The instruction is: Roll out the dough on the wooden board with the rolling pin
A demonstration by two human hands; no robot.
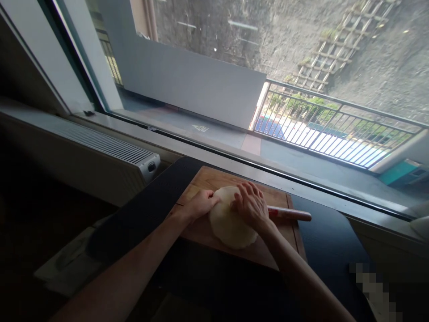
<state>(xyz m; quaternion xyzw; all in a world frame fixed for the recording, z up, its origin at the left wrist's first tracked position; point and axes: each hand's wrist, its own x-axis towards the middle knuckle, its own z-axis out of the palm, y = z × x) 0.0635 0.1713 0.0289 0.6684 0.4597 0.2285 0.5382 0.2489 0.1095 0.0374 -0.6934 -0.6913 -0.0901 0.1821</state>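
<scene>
A flat, pale round sheet of dough [231, 228] lies on a wooden board [197, 180]. At the sheet's left edge, my left hand [201, 203] has its fingers curled in and its thumb against the dough. My right hand [251, 205] rests palm down over the dough's upper right part, fingers stretched out and slightly apart. From behind that hand a wooden rolling pin [291, 213] sticks out to the right across the board's edge. Its other end is hidden by the hand.
The board stands on a dark table [330, 241] with rounded corners. Beyond it run a window sill [214, 154] and large glass panes. A white radiator [134, 154] is at the left. Outside are a walkway and a metal railing [311, 127].
</scene>
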